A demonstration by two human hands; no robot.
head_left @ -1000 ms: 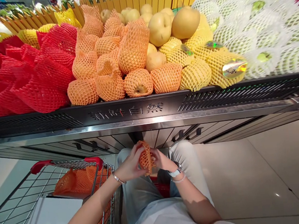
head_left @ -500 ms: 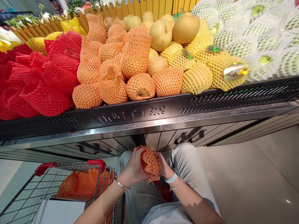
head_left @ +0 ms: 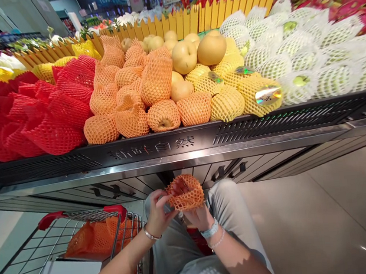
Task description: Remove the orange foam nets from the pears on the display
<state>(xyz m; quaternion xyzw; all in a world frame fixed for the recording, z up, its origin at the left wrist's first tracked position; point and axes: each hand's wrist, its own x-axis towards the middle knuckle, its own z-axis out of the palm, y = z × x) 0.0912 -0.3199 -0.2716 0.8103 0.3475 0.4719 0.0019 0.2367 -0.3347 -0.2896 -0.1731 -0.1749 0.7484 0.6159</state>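
Observation:
An orange foam net sleeve (head_left: 186, 192) is held open between both hands, in front of my knees, below the fruit stand. My left hand (head_left: 157, 211) pinches its left rim with closed fingers. My right hand (head_left: 196, 215) grips it from underneath, fingers partly hidden by the net. The net's mouth faces up and toward the stand. I cannot see whether a fruit is inside it.
The fruit stand (head_left: 183, 141) holds netted fruit in red (head_left: 53, 120), orange (head_left: 152, 96), yellow (head_left: 228, 101) and white (head_left: 309, 62) sleeves, with bare pears (head_left: 184, 56) behind. A shopping cart (head_left: 83, 247) with orange nets inside stands at lower left. Tiled floor lies to the right.
The net sleeve was bunched narrow between my hands; it is now spread wide open and lifted slightly. My right hand has shifted beneath it.

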